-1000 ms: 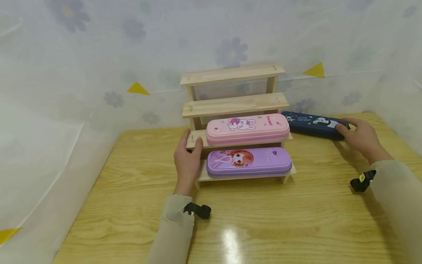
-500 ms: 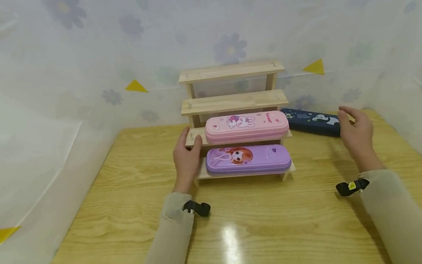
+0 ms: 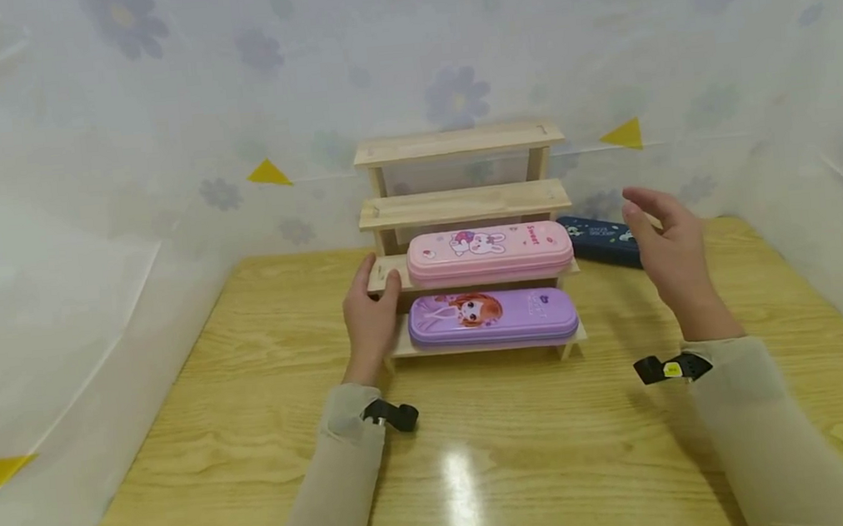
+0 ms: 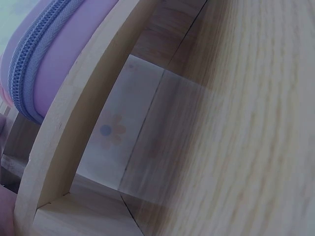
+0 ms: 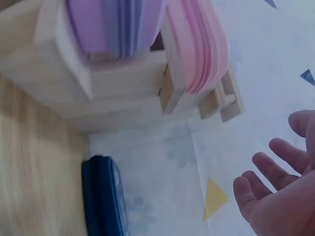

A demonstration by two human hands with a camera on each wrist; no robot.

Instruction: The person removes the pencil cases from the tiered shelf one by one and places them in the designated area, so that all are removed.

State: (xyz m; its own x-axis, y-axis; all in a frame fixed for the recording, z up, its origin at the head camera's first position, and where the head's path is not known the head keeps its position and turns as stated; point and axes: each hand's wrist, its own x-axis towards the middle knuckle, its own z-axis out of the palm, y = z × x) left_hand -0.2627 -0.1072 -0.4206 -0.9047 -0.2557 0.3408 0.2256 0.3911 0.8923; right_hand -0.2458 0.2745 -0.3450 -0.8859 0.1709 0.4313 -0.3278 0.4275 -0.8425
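A wooden stepped rack point(image 3: 465, 202) stands near the back of the table. My left hand point(image 3: 369, 318) grips its left side, thumb in front of the pink case's shelf. On that shelf lies a pink pencil case point(image 3: 491, 250) with a rabbit print. A purple pencil case point(image 3: 517, 317) with a doll print lies on the lowest shelf; its zipper shows in the left wrist view. Behind and right of the rack, a dark blue pencil case point(image 3: 600, 241) lies on the table, partly hidden by my right hand point(image 3: 678, 266). That hand is raised with loosely bent fingers, holding nothing.
Two upper shelves of the rack rise behind the pink case. A pale flowered sheet point(image 3: 286, 91) hangs behind and at both sides, with yellow triangles point(image 3: 624, 135) on it. The wood-grain table point(image 3: 543, 453) extends toward me.
My right hand has let go of the dark blue pencil case's right end, lifted, and moved left toward the rack. The left hand and the cases on the rack have stayed put.
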